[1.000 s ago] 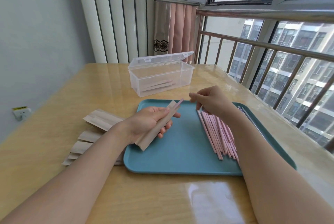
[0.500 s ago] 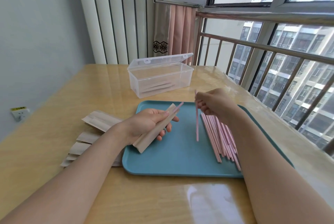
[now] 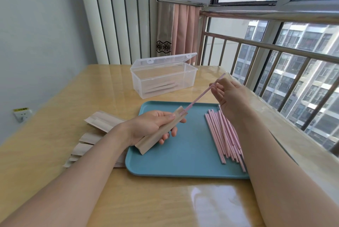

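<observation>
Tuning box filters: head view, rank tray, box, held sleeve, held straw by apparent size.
1. tray
2. box
3. sleeve
4. straw, about as long as the sleeve but far thinner

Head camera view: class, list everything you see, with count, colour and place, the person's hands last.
held sleeve: one, tan paper, in the left hand above the tray
held stick: one, pink, lower end at the held sleeve's open mouth
loose sticks: a pile, too many to count, pink, right side of the tray
tray: one, blue, on the table
spare sleeves: several, tan, on the table left of the tray
box: one, clear, lid open, behind the tray
table: one, light wood, under everything
wall socket: one, white, left wall
curtain: one, pink, behind the box
left hand: one, grips the held sleeve
right hand: one, pinches the held stick
</observation>
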`<move>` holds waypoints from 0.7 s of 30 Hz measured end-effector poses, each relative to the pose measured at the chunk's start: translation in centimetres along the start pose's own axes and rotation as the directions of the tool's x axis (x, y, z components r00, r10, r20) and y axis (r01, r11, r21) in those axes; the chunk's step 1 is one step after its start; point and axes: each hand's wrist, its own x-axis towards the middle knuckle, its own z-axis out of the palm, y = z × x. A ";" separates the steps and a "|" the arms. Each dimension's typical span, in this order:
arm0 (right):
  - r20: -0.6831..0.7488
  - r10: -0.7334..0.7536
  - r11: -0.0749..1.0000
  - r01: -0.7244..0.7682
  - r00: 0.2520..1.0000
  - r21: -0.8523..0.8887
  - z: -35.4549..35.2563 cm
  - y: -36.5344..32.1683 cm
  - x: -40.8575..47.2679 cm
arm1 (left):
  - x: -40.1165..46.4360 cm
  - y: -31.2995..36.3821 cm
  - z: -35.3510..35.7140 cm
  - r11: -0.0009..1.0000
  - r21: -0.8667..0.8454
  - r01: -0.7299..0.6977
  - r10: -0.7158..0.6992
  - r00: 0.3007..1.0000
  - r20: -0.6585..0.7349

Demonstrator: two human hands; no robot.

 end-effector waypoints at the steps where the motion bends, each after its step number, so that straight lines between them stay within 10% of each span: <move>1: -0.001 0.000 1.000 0.000 1.000 0.016 0.0 0.0 0.0 | 0.0 0.0 0.0 1.000 0.002 -0.001 0.001 1.000 0.002; 21: 0.056 -0.089 0.987 0.095 0.994 -0.131 0.3 0.8 0.3 | 0.4 -0.5 -0.4 0.998 -0.053 -0.024 0.024 1.000 0.004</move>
